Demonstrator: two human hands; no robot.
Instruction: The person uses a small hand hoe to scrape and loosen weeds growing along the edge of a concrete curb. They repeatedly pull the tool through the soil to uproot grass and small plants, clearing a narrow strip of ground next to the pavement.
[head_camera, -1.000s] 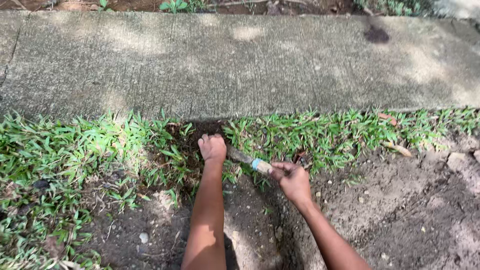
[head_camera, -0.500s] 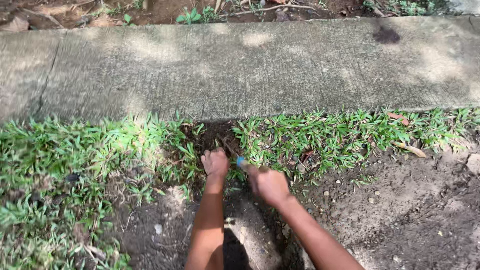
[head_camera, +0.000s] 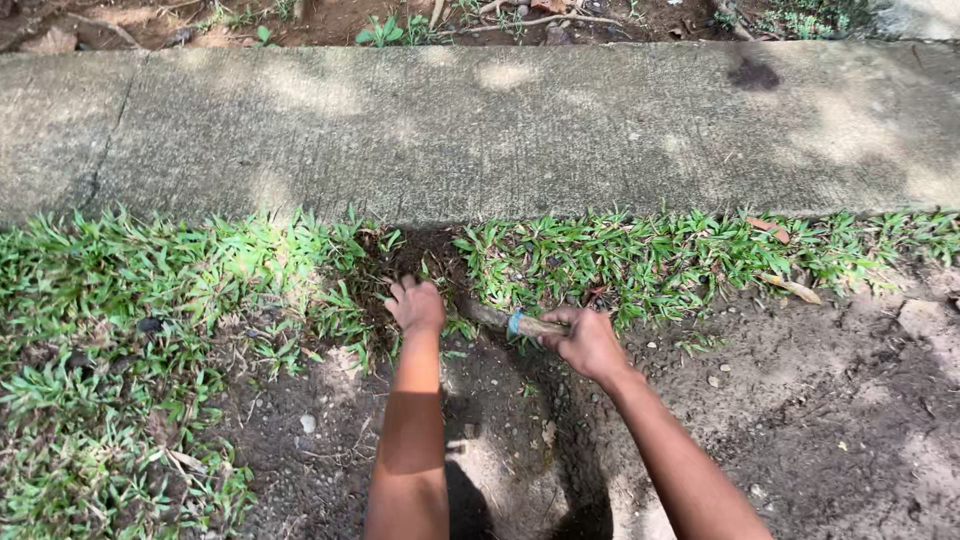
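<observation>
Head view, looking down: small digging tool (head_camera: 505, 320) with wooden handle and blue band, lying low across a dark hole (head_camera: 425, 262) in the soil, blade end pointing left into the roots, probably to cut under the grass. Right hand (head_camera: 585, 340) closed in a fist around the handle, fingers pressed together on it, wrist low for pushing force. Left hand (head_camera: 418, 303) just beside the blade end, fingers curled down into the loose earth at the edge of the hole; whether pinching a root or only pressing the dirt, cannot tell. Around both hands a strip of grass (head_camera: 180, 300), broken at the hole. Behind the grass a concrete slab (head_camera: 520, 130), running left to right. Nearer to the camera bare brown soil (head_camera: 820, 400) with small stones and dry leaves, shadows of both arms falling on it.
</observation>
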